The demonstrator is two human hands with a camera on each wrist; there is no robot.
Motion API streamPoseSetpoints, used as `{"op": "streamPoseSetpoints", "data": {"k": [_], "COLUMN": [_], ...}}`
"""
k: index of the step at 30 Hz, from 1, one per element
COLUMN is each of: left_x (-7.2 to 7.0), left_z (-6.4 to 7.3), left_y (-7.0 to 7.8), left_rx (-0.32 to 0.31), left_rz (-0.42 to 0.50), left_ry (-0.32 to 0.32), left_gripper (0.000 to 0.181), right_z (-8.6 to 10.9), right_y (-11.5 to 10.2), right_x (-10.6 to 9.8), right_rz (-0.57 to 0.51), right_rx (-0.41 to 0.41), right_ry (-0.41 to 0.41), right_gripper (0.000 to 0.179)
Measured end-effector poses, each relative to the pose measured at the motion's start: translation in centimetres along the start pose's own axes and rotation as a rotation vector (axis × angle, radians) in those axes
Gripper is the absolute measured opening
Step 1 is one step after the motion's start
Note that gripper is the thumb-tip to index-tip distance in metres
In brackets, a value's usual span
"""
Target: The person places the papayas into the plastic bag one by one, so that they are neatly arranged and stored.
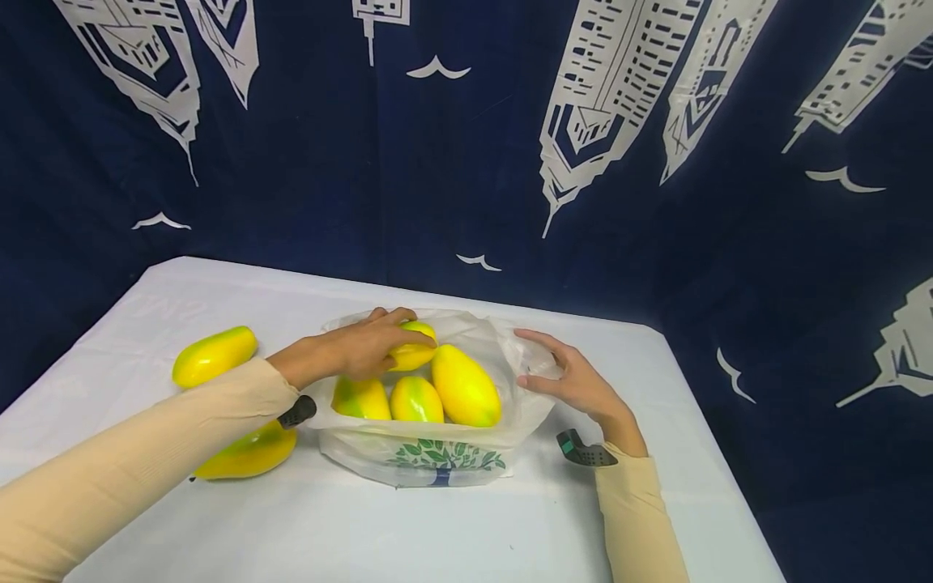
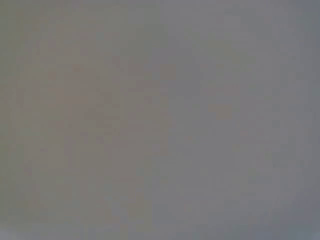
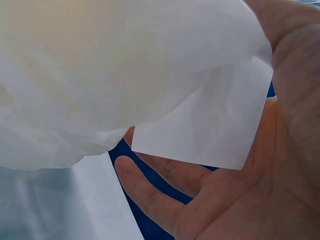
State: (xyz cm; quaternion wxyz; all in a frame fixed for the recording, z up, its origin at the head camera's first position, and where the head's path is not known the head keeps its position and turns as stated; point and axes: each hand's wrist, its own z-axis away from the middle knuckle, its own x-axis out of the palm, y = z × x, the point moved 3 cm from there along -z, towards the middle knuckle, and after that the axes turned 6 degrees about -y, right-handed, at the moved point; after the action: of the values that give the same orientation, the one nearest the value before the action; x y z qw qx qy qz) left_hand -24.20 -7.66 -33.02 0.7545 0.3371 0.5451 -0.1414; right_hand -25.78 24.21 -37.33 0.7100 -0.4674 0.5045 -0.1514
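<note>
In the head view, my left hand reaches over the rim of a white plastic bag printed with a green tree. Its fingers curl round a yellow-green mango inside. More mangoes lie below it: a large yellow one, a greener one and another under my wrist. My right hand rests against the bag's right side, thumb and fingers spread apart. In the right wrist view, thin bag plastic lies in front of the palm and hides some fingers. The left wrist view is only a grey blur.
Left of the bag, one mango lies beyond my left forearm and another mango sits partly under it. A white cloth covers the table. Behind hangs a dark blue curtain with white building prints.
</note>
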Motion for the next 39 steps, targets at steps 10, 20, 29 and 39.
{"op": "streamPoseSetpoints", "data": {"k": [10, 20, 29, 39], "left_x": [0.5, 1.2, 1.0, -0.7], "left_z": [-0.1, -0.2, 0.0, 1.7], "left_y": [-0.8, -1.1, -1.0, -0.5], "left_rx": [-0.019, -0.035, -0.016, 0.035], "left_rz": [0.045, 0.031, 0.016, 0.100], "left_ry": [-0.021, -0.049, -0.058, 0.032], "left_gripper": [0.059, 0.059, 0.053, 0.049], "right_z": [-0.1, 0.0, 0.1, 0.1], "right_y": [0.1, 0.0, -0.1, 0.0], "right_x": [0.1, -0.1, -0.2, -0.3], "right_rz": [0.002, -0.001, 0.004, 0.012], "right_rx": [-0.003, -0.012, -0.021, -0.016], "right_ry": [-0.004, -0.002, -0.004, 0.001], "right_gripper": [0.072, 0.073, 0.073, 0.072]}}
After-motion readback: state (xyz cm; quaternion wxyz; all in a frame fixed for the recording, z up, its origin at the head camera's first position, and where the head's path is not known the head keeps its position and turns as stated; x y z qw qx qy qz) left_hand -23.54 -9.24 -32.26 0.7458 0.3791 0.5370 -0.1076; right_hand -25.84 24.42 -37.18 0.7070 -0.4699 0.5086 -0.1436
